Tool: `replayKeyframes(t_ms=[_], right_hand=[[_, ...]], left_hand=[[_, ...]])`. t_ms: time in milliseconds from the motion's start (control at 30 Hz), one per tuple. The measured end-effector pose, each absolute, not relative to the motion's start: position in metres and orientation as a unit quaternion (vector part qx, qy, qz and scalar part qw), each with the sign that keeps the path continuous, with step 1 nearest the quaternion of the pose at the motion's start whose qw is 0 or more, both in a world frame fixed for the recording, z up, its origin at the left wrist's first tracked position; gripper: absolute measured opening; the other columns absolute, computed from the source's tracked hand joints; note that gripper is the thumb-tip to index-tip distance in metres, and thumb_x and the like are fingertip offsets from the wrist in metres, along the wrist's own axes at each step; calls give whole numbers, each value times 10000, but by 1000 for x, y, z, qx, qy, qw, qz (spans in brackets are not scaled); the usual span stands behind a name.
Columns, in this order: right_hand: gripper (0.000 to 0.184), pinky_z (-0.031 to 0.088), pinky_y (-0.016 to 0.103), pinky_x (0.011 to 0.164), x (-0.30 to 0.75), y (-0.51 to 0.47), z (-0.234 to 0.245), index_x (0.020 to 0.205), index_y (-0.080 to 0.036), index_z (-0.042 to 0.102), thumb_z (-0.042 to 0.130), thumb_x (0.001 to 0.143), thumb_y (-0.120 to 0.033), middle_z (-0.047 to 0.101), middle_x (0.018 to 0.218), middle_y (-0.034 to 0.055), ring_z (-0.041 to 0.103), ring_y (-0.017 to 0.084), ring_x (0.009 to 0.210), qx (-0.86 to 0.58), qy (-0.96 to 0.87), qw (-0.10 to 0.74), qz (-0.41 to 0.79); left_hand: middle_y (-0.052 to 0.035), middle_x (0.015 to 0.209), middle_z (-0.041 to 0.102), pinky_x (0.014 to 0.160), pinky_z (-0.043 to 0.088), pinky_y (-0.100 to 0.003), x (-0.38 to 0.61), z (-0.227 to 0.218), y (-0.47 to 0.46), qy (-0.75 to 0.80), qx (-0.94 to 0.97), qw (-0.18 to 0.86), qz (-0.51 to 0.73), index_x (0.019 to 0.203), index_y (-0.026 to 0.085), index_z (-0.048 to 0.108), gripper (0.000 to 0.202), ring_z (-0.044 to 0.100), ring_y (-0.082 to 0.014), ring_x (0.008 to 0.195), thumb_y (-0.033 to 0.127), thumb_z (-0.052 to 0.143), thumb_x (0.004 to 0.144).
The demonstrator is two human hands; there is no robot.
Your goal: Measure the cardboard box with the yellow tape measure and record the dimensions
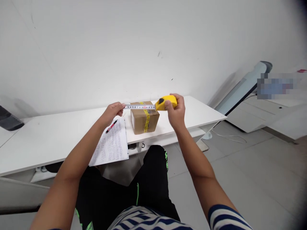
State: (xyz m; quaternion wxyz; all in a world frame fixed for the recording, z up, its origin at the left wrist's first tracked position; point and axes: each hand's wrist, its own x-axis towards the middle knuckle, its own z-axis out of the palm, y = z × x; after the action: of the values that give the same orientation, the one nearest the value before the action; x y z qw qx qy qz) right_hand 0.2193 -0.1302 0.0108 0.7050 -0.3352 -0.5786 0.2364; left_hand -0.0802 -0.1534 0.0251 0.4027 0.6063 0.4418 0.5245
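A small brown cardboard box (144, 122) with yellow tape stands on the white table (52, 137). My right hand (177, 111) grips a yellow tape measure (166, 102) just right of the box's top. Its metal blade (139, 107) stretches left across the box top. My left hand (113, 111) pinches the blade's free end at the box's left side.
A printed paper sheet (112, 143) lies left of the box, overhanging the table's front edge, with a red-and-black pen (111, 126) on it. A dark object (9, 119) sits at far left. White panels (251, 105) and a cable (227, 135) lie on the floor at right.
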Motion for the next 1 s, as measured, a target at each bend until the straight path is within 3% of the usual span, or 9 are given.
replayKeyframes(t_ms=[133,233,333,433,600,667,800,867,1000], right_hand=[[456,599,410,774,180,-204,-22,1073,-290,689,828,766,-598,684,1035,52,652,246,939,-306,-662,647,221],[438,605,442,796,137,-232,-50,1035,-295,692,838,767,-610,716,963,58,688,263,896,-259,-708,621,213],[473,601,461,864,91,-229,-63,1078,-281,684,725,848,-692,738,1015,87,711,279,947,-263,-725,593,234],[613,564,495,990,49,-201,-61,1244,-230,658,556,933,-749,734,1193,146,698,307,1106,-284,-770,517,243],[598,378,555,1218,12,-146,-62,1490,-175,537,371,1069,-566,562,1537,199,466,340,1469,-316,-837,418,161],[511,411,543,1175,13,-131,-72,1476,-157,561,314,1094,-391,597,1480,211,508,339,1408,-365,-850,354,138],[589,512,444,964,12,-113,-90,1583,-176,471,389,1002,-127,640,1383,205,623,331,1209,-325,-939,77,86],[632,515,406,892,6,-105,-92,1614,-189,421,401,989,-102,615,1418,208,640,324,1183,-298,-954,5,37],[471,505,404,854,-10,-86,-87,1458,-168,571,356,1040,-143,660,1352,216,686,314,1090,-274,-960,-50,-2]], left_hand=[[9,627,557,620,472,-265,-76,-2,-205,433,599,480,473,696,200,648,457,509,-109,580,617,784,825],[-34,774,685,740,540,-306,-70,-32,-241,459,582,514,432,799,214,704,532,629,-160,733,746,726,816],[-95,933,761,857,578,-391,-75,-50,-261,427,515,634,389,974,236,732,741,720,-253,953,925,507,821],[-128,951,769,833,597,-419,-93,-48,-257,401,416,688,440,1052,222,714,824,743,-294,997,944,368,857],[-124,898,735,738,588,-312,-138,-41,-202,441,269,595,615,955,193,676,701,726,-219,863,838,401,936],[-94,905,711,761,578,-281,-156,-47,-172,440,217,548,678,964,196,645,667,710,-169,831,792,345,987],[-41,944,667,778,562,-281,-183,-70,-117,485,168,400,760,1012,218,570,579,676,-124,790,765,378,1003],[-21,950,655,733,532,-261,-189,-86,-98,531,190,313,764,1036,226,547,472,641,-108,756,696,519,993],[-14,910,633,688,484,-236,-187,-114,-87,574,261,244,737,1058,225,548,311,610,-118,786,504,666,987]])
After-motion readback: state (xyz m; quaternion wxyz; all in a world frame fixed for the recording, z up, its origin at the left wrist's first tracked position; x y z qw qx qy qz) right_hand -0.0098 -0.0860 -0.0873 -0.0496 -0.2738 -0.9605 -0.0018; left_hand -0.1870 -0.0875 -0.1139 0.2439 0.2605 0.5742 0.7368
